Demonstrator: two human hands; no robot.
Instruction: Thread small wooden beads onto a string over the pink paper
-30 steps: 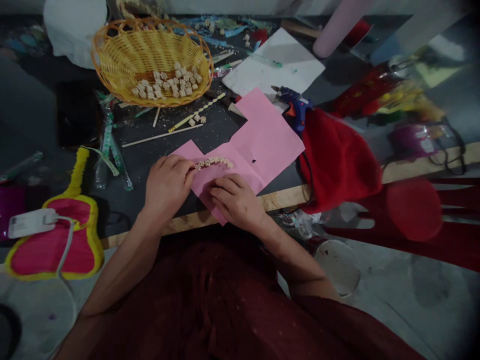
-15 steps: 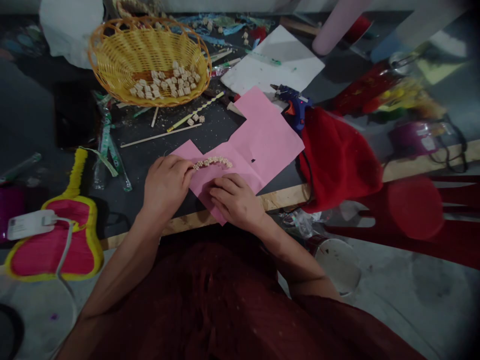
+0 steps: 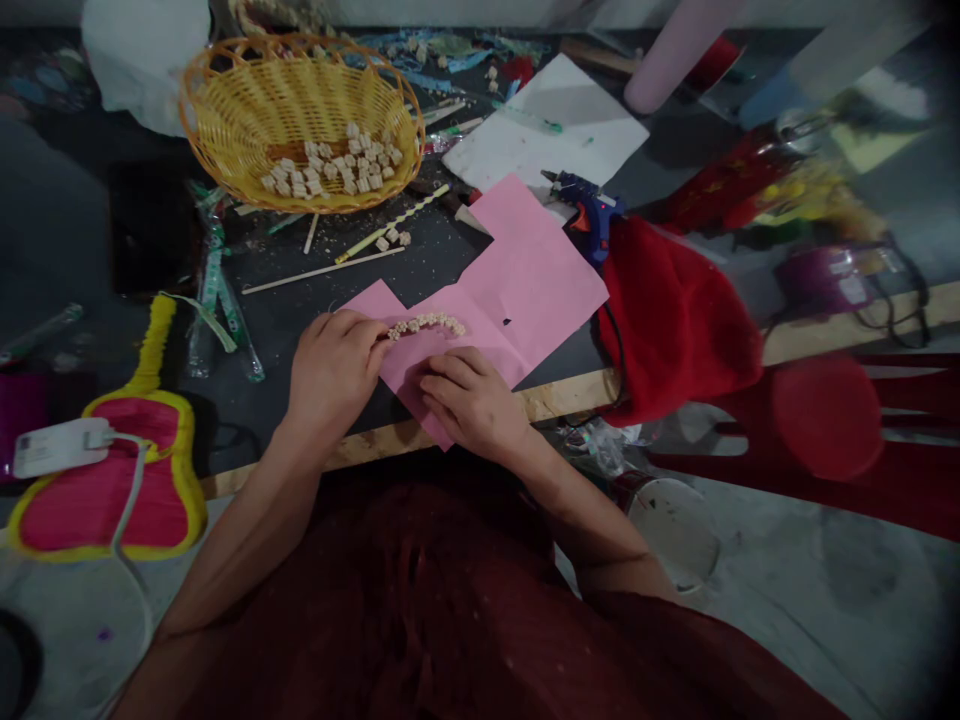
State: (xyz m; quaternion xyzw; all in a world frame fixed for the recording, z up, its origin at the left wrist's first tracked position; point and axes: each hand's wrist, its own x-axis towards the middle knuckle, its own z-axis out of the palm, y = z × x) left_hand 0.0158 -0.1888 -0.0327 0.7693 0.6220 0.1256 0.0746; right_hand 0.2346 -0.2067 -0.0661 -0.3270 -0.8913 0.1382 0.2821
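Observation:
My left hand [image 3: 337,365] pinches the left end of a curved strand of small beige cube-like pieces [image 3: 427,322]. The strand arches to the right above a pink sheet of paper [image 3: 540,285], which is creased and lies near the table's front edge. Just below the strand, my right hand [image 3: 480,400] rests over the paper, apart from the strand, its fingers loosely bent and slightly spread. Under its fingertips the paper is in shadow, and I see nothing held there.
Behind the paper stands a yellow wicker basket [image 3: 247,115] with several beige pieces. A thin stick [image 3: 322,271] lies before it. A blue glue gun [image 3: 598,215] and red cloth [image 3: 675,320] lie to the right; a pink-and-yellow guitar-shaped object [image 3: 75,510] with a white cable is left.

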